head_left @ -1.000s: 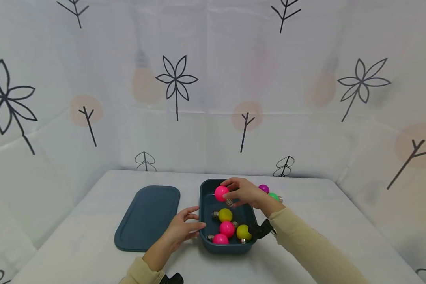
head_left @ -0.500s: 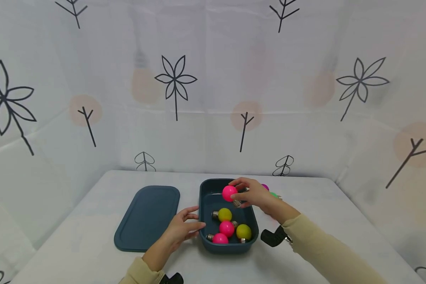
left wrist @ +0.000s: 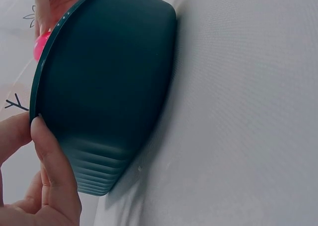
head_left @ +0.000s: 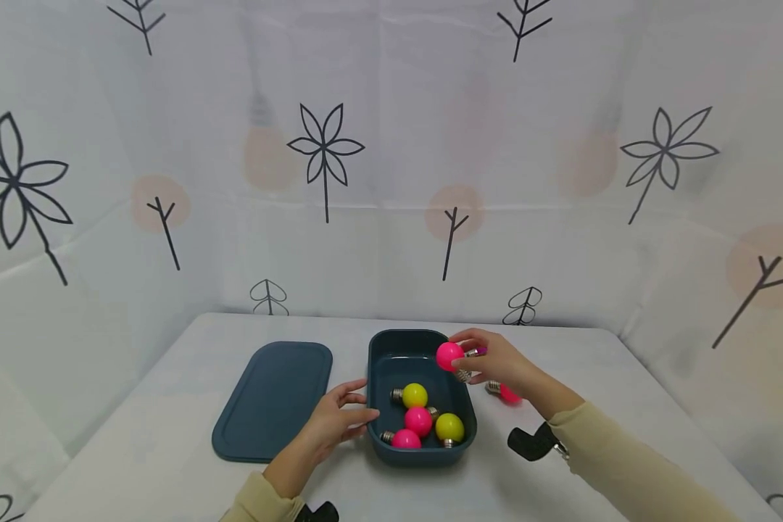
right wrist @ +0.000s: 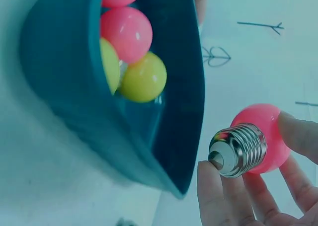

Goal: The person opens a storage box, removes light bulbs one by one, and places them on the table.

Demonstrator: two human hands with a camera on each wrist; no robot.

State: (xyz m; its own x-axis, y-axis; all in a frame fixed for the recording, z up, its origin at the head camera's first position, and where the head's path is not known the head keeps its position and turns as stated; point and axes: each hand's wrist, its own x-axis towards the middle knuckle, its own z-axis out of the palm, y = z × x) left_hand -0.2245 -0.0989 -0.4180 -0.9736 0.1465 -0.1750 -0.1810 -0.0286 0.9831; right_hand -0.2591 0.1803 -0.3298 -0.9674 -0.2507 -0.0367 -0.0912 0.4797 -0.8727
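A pink light bulb (right wrist: pixel 268 136) with a metal screw base is held in the fingers of my right hand (head_left: pixel 499 360), above the right rim of the dark blue box (head_left: pixel 380 362). In the right wrist view its base points toward the box side. Inside the box lie two yellow bulbs (head_left: pixel 415 395) and two pink bulbs (head_left: pixel 418 420), toward the near end. My left hand (head_left: pixel 339 417) is at the box's left side. In the left wrist view its thumb and a finger (left wrist: pixel 52 154) pinch the rim.
A flat dark blue lid (head_left: pixel 274 402) lies on the white table (head_left: pixel 170 435) left of the box. Another pink bulb (head_left: pixel 510 394) lies on the table to the right, partly behind my right wrist. A purple bulb is mostly hidden behind my right hand.
My right hand has carried the pink bulb rightward, from above the inside of the box to its right rim. The left hand and the bulbs in the box have stayed put.
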